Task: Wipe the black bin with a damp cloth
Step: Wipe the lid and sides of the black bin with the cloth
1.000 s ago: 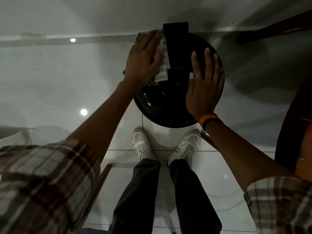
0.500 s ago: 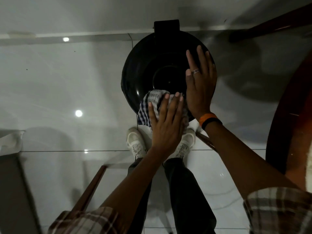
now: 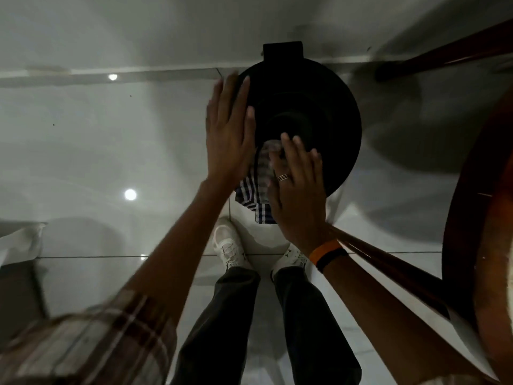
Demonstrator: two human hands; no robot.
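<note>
The black bin stands on the white tile floor just beyond my feet, seen from above, its round lid closed and a square hinge block at its far edge. A blue-and-white checked cloth lies over the lid's near left edge. My right hand, wearing a ring, presses down on the cloth and covers part of it. My left hand lies flat with fingers apart on the lid's left side, holding nothing.
A round wooden table fills the right edge, with a wooden leg slanting under my right wrist. Another dark leg crosses the upper right. My white shoes stand close to the bin. The wall runs behind it.
The cloth passed from my left hand to my right hand at the lid's near edge. My left hand moved up to the lid's left side; my right hand came down off the lid's right side.
</note>
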